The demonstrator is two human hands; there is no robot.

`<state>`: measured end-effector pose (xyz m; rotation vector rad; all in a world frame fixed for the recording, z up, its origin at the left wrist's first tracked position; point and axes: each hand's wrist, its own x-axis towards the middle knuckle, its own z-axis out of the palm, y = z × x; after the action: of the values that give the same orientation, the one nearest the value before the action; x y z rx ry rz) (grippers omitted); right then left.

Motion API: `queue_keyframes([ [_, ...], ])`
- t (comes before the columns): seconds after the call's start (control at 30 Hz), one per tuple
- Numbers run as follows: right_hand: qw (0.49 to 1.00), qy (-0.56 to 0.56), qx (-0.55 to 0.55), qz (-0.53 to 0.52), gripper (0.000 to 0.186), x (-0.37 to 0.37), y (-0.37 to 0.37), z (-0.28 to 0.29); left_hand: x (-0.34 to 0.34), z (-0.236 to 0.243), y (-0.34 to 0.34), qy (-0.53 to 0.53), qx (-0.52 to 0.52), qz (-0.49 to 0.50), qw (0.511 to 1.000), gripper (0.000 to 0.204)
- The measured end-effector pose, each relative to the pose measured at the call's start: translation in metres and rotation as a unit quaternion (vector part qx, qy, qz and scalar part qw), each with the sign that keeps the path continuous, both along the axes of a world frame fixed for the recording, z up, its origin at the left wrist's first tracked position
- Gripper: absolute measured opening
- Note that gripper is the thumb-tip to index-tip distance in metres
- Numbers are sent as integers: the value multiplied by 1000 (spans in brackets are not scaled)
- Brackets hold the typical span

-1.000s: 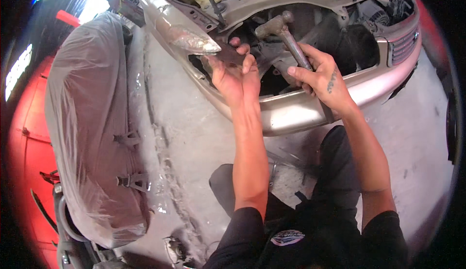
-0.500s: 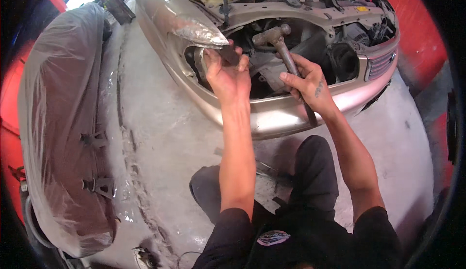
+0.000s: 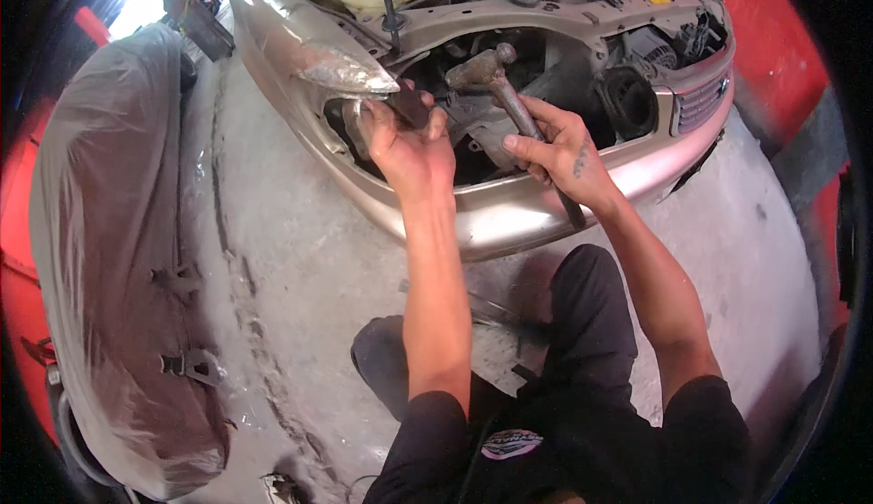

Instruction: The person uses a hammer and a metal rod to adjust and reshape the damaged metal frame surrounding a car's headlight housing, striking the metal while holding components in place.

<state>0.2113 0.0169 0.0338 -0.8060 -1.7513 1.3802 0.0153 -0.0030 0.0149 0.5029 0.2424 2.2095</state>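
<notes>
Sheeting (image 3: 118,259), thin and translucent, drapes a long shape well left of the bumper (image 3: 509,218). Above the bumper's left end juts the fender (image 3: 346,72), its tip bare and wrinkled. Beneath that tip my left grip (image 3: 409,145) is clamped on a dark block (image 3: 412,106); I can't tell whether block and metal touch. Next, above the bumper's middle, my hammer (image 3: 516,109) stands tilted, head up and apart from the fender, its handle's end crossing the bumper; my right grip (image 3: 553,148) is closed round that handle. By my judgement the tip's shaping is unfinished, and the lamp opening (image 3: 568,86) above the bumper has no lamp fitted. Compared with half a second ago, the block shows slightly farther past the tip, while the hammer keeps nearly the same tilt.
</notes>
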Motion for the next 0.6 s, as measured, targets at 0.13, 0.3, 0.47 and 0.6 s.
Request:
queue_keyframes([
  [0.13, 1000, 10, -3, -1, 56, 1, 1, 1, -2, -2, 3, -33, 19, -48, 998, 30],
  [0.3, 1000, 0, 5, -8, 56, 2, 0, 0, -5, 0, 3, -62, 18, -56, 996, 29],
  [0.47, 1000, -4, 6, -10, 56, 1, -1, 1, -7, -2, 5, -52, 31, -62, 996, 30],
  [0.6, 1000, -3, 13, -6, 56, -1, -2, 2, -11, -1, 0, -40, 31, -67, 996, 28],
])
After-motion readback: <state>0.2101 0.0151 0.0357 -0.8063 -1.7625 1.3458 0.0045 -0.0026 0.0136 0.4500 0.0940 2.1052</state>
